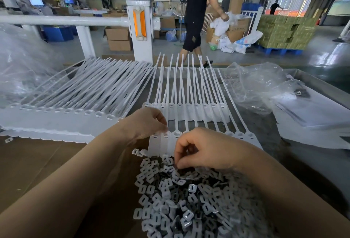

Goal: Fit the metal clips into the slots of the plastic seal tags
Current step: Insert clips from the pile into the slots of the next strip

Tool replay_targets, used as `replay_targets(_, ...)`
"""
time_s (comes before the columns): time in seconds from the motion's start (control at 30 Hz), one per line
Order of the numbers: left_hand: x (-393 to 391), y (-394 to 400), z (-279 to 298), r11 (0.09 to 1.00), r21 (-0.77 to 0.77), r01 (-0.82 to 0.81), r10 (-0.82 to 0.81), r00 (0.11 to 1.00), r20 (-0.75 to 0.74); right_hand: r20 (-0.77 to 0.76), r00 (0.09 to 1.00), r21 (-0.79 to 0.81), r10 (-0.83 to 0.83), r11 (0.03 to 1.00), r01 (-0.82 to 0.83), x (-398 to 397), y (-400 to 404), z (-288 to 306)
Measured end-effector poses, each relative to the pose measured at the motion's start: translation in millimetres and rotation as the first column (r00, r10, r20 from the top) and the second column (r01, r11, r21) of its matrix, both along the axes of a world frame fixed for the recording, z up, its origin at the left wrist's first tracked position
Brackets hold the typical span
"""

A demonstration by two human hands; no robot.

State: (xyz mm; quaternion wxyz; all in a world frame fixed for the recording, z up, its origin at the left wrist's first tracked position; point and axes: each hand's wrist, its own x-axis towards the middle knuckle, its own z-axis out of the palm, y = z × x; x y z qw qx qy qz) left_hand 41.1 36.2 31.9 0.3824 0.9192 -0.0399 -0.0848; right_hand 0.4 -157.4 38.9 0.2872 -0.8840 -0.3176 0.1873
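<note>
Your left hand [149, 122] sits just above centre, fingers curled, the tips pinched on the head end of a white plastic seal tag [165, 143] in the near row of white plastic seal tags [191, 139]. Whether a clip sits between those fingertips cannot be told.

Your right hand [200, 150] lies at 4 o'clock from the left hand, over the top edge of the heap of small grey slotted metal clips [181, 200]. Its fingers are curled downward, thumb and forefinger pressed together into the clips; whether they hold 1 clip cannot be confirmed, as the tips are buried.

The clip heap lies on brown cardboard sheet [47, 171] at 6 o'clock of the frame, touching the near tag row. A few clips have strayed to the heap's upper left edge.

A second row of white seal tags [187, 111] lies at 12 o'clock from your hands, tails running away from you across the grey desk [265, 133]. Several heads in this row show dark slot marks.

A large overlapped batch of white seal tags [66, 109] lies at 9 to 10 o'clock. Crumpled clear plastic bag [255, 86] sits at 2 o'clock.

A person in black clothing [197, 10] is on the floor beyond the desk at 12 o'clock.
</note>
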Motion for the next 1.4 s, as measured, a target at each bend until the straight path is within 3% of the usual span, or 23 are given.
replay_targets(0.13, 1, -4, 4, 0.998, -0.042, 0.051, -0.048, 0.997, 0.067, -0.039, 0.999, -0.029, 0.014, 0.999, -0.015, 0, -1, 0)
replay_targets(0.53, -5, -13, 1, 0.986, -0.049, 0.161, -0.157, 0.985, 0.066, 0.049, 0.998, -0.106, 0.040, 0.994, -0.035, -1, -1, -1)
replay_targets(0.73, -7, -12, -3, 0.972, 0.017, 0.235, -0.236, 0.970, 0.061, 0.159, 0.987, -0.143, 0.038, 0.990, -0.015, -1, 2, -5)
replay_targets(0.9, -8, -10, -2, 0.972, -0.034, 0.231, -0.228, 0.972, 0.063, 0.115, 0.993, -0.151, 0.037, 0.988, -0.019, -2, 2, -6)
replay_targets(1.07, -7, -10, 0, 0.969, -0.080, 0.235, -0.231, 0.971, 0.052, 0.076, 0.994, -0.017, -0.073, 0.997, 0.075, -2, 0, -2)
replay_targets(1.13, -8, -9, 1, 0.950, -0.198, 0.241, -0.247, 0.969, -0.003, 0.114, 0.978, 0.067, -0.174, 0.984, 0.168, 0, 0, -1)
replay_targets(1.27, -8, -9, 1, 0.879, -0.432, 0.202, -0.267, 0.959, -0.095, 0.142, 0.882, 0.262, -0.448, 0.877, 0.403, 9, -3, -4)
replay_targets(1.4, -7, -10, 2, 0.885, -0.385, 0.261, -0.286, 0.958, -0.009, 0.030, 0.834, 0.374, -0.552, 0.780, 0.502, 15, -6, -6)
